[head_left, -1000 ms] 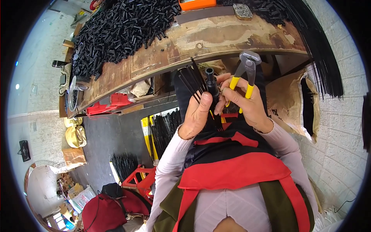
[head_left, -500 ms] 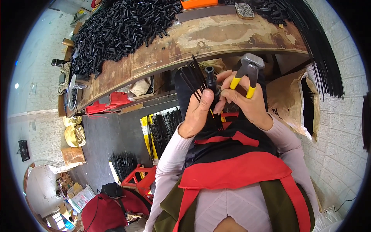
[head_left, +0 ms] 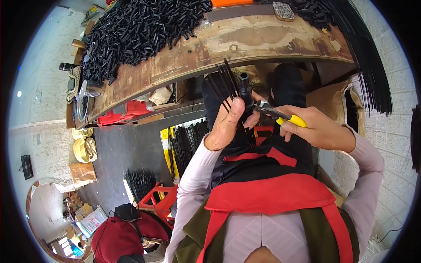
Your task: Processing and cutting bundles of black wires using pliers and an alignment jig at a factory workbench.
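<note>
My left hand [head_left: 226, 127] grips a bunch of thin black rods [head_left: 222, 83] together with a short black tube [head_left: 244, 87] that stands upright above my fingers. My right hand [head_left: 315, 129] is closed around yellow-handled pliers [head_left: 276, 113], held flat with the metal jaws pointing left at the base of the black tube, right beside my left thumb. Both hands are in front of my chest, just below the edge of a worn wooden workbench [head_left: 245, 41].
A large heap of short black tubes [head_left: 136, 26] covers the bench top. Long black rods [head_left: 368, 65] hang off its right end. More rod bundles [head_left: 188, 140] and a red crate [head_left: 160, 201] stand on the floor to my left. A red apron strap crosses my lap.
The pliers swung down from an upright position beside the tube to lie flat, jaws now against the tube's base. My left hand stayed put with the rods and tube.
</note>
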Available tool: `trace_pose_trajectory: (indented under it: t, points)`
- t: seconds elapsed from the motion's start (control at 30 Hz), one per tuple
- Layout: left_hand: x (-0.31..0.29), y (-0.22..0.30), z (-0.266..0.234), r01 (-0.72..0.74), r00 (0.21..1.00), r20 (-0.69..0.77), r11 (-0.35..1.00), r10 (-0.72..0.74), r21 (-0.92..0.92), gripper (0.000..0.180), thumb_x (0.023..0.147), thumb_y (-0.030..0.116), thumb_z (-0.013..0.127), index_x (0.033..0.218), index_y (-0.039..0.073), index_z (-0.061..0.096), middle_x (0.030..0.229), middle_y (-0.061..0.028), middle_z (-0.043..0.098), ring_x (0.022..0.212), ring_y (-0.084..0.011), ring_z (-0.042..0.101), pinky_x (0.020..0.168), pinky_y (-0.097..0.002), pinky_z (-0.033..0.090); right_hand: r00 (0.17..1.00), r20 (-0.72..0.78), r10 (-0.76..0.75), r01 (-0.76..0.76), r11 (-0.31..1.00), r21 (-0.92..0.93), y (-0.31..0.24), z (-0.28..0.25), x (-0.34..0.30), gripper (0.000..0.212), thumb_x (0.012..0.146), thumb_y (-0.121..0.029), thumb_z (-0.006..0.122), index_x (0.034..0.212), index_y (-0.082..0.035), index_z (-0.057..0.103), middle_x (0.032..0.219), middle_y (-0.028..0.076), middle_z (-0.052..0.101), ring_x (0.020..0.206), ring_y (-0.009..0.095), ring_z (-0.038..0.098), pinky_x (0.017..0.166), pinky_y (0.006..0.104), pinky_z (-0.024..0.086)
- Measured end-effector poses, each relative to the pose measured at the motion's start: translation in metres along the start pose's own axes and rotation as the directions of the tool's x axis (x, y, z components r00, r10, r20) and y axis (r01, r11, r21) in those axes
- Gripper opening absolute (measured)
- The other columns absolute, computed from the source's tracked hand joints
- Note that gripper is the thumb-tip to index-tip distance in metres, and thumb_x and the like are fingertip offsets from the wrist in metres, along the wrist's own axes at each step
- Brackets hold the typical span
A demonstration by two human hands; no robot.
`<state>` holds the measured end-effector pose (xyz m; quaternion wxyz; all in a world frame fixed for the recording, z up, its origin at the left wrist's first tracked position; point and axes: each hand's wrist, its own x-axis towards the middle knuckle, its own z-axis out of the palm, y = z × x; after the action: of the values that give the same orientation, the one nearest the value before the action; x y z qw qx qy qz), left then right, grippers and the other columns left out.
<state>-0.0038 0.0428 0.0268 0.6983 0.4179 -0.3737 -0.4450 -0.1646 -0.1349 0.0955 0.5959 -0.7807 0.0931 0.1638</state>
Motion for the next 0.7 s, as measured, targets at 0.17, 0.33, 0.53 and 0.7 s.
trace_pose_trajectory:
  t: [0.17, 0.33, 0.53, 0.7]
  points:
    - [-0.004, 0.003, 0.007, 0.051, 0.997, -0.06, 0.999, -0.051, -0.008, 0.066, 0.099, 0.06, 0.038, 0.106, -0.003, 0.054, 0.064, -0.0003, 0.045, 0.059, -0.0087, 0.041, 0.058, -0.025, 0.036, 0.989, 0.136, -0.065, 0.059, 0.997, 0.049, -0.01, -0.015, 0.0, 0.033, 0.101, -0.028, 0.05, 0.117, 0.001, 0.055, 0.076, 0.005, 0.061, 0.067, 0.014, 0.063, 0.065, 0.0276, 0.049]
    - [-0.005, 0.0, 0.008, 0.009, 0.998, -0.063, 1.0, -0.008, 0.018, 0.062, 0.1, 0.057, 0.039, 0.106, -0.003, 0.054, 0.065, -0.0004, 0.045, 0.06, -0.0088, 0.041, 0.058, -0.0254, 0.036, 0.933, 0.237, 0.271, -0.266, 0.962, -0.052, -0.04, -0.026, 0.003, 0.032, 0.102, -0.033, 0.049, 0.099, -0.002, 0.054, 0.068, 0.003, 0.057, 0.057, 0.011, 0.058, 0.049, 0.0274, 0.044]
    - [-0.012, -0.003, 0.003, 0.0, 0.996, -0.086, 1.0, -0.003, -0.031, 0.064, 0.1, 0.057, 0.041, 0.112, -0.004, 0.055, 0.066, -0.0011, 0.047, 0.06, -0.0092, 0.042, 0.058, -0.0255, 0.036, 0.942, 0.16, 0.295, -0.255, 0.94, -0.228, -0.038, -0.014, 0.004, 0.033, 0.101, -0.031, 0.05, 0.105, 0.001, 0.057, 0.069, 0.004, 0.057, 0.058, 0.013, 0.058, 0.053, 0.0303, 0.046]
    - [0.0, -0.004, 0.0, 0.0, 1.0, 0.01, 0.998, 0.001, -0.068, 0.063, 0.1, 0.056, 0.041, 0.114, -0.003, 0.056, 0.067, -0.0011, 0.048, 0.061, -0.0094, 0.042, 0.058, -0.0242, 0.035, 0.99, 0.088, 0.109, -0.085, 0.966, -0.244, -0.043, -0.029, -0.011, 0.033, 0.099, -0.023, 0.054, 0.123, -0.001, 0.056, 0.068, 0.009, 0.06, 0.064, 0.019, 0.062, 0.062, 0.0332, 0.048]
